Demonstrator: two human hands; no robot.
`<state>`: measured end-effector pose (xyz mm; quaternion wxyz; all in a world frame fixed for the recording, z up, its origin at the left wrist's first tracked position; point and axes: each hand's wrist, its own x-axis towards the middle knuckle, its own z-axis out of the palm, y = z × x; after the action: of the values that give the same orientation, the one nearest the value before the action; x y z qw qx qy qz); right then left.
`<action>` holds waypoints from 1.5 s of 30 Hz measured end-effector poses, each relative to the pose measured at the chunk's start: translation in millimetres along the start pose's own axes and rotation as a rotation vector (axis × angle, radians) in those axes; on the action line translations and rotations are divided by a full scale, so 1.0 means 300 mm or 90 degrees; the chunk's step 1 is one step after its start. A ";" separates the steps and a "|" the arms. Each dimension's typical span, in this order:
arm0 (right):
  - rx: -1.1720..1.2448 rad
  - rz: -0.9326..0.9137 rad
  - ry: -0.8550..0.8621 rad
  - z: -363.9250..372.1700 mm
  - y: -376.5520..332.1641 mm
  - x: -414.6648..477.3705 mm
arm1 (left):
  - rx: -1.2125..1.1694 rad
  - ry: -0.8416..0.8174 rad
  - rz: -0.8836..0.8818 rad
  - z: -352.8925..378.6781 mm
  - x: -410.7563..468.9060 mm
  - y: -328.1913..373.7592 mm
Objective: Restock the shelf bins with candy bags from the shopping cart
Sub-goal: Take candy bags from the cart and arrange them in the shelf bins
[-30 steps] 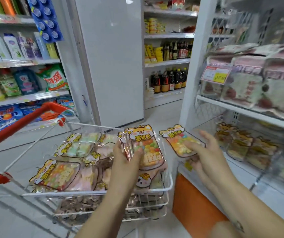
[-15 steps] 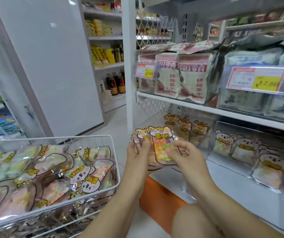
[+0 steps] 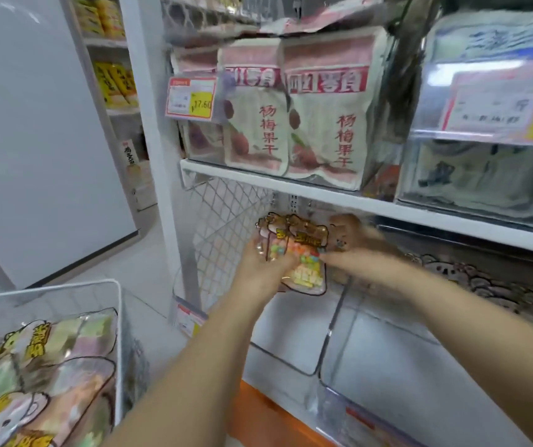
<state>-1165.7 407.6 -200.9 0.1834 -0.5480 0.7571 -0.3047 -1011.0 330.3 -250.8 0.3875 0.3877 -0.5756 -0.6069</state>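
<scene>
I saw the left hand (image 3: 263,264) gripping a bunch of candy bags (image 3: 300,253), its fingers clamped round the bunch's left edge. The right hand (image 3: 358,261) reached in from the right and met the bunch's other edge. It was smeared by motion blur, so I could not tell whether its fingers were apart or clamped on the bags.

The bunch stood upright, cartoon-animal tops uppermost, with coloured sweets showing through the clear fronts. It was over the back part of the clear bin (image 3: 286,343) at the left end of the lower shelf, just beside the wire mesh panel (image 3: 226,221). Whether it touched the bin floor I could not tell. The neighbouring bin (image 3: 403,366) to the right held a row of bear-shaped bags (image 3: 484,285) at its back.

The upper shelf (image 3: 258,177) carried pink-and-white pouches (image 3: 323,124) beside a yellow price tag (image 3: 191,97). At the lower left the shopping cart (image 3: 118,317) held more sweet packs (image 3: 49,359), well apart from both hands.
</scene>
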 end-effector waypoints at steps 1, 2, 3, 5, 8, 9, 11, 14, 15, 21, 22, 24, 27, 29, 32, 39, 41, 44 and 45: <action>-0.005 0.000 -0.022 -0.004 0.025 0.028 | -0.002 -0.024 -0.006 0.014 0.037 -0.024; -0.032 -0.015 -0.045 -0.008 0.048 0.056 | 0.009 -0.055 -0.014 0.023 0.068 -0.050; -0.096 -0.033 -0.065 -0.014 0.064 0.083 | 0.019 -0.089 -0.024 0.029 0.095 -0.075; -0.192 -0.056 -0.103 -0.015 0.074 0.125 | 0.047 -0.160 -0.056 0.027 0.147 -0.126; -0.257 -0.011 -0.114 -0.013 0.096 0.196 | 0.057 -0.253 -0.112 0.010 0.222 -0.164; -0.274 0.003 -0.122 -0.016 0.098 0.214 | 0.065 -0.281 -0.128 0.007 0.248 -0.171; -0.316 0.008 -0.140 -0.025 0.105 0.241 | 0.117 -0.335 -0.155 0.008 0.288 -0.177; -0.392 0.018 -0.141 -0.024 0.102 0.245 | 0.221 -0.387 -0.162 0.032 0.289 -0.166; -0.414 0.024 -0.136 -0.017 0.103 0.244 | 0.262 -0.383 -0.156 0.043 0.287 -0.167; -0.513 0.049 -0.072 -0.001 0.116 0.253 | 0.411 -0.222 -0.066 0.107 0.304 -0.211; -0.517 0.050 -0.052 0.000 0.118 0.251 | 0.392 -0.212 -0.069 0.114 0.297 -0.211; -0.524 0.047 -0.008 0.001 0.121 0.247 | 0.362 -0.192 -0.071 0.127 0.283 -0.211; -0.506 0.052 0.043 0.003 0.132 0.244 | 0.358 -0.220 -0.045 0.139 0.256 -0.201; -0.478 0.050 0.055 0.002 0.144 0.237 | 0.391 -0.236 -0.048 0.149 0.249 -0.204; -0.456 0.052 0.076 0.003 0.151 0.222 | 0.398 -0.264 -0.065 0.168 0.263 -0.203; -0.310 0.084 0.061 0.009 0.150 0.212 | 0.398 -0.227 -0.051 0.223 0.324 -0.238; -0.333 0.095 0.039 0.007 0.148 0.222 | 0.410 -0.236 -0.054 0.220 0.306 -0.219; -0.380 0.139 -0.017 0.001 0.132 0.236 | 0.379 -0.273 -0.063 0.200 0.299 -0.217; -0.390 0.150 -0.039 0.001 0.130 0.239 | 0.350 -0.264 -0.062 0.195 0.301 -0.223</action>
<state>-1217.3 348.4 -223.0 0.0670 -0.4954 0.8658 -0.0231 -1102.2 273.2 -317.7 0.1138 0.3734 -0.7647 -0.5126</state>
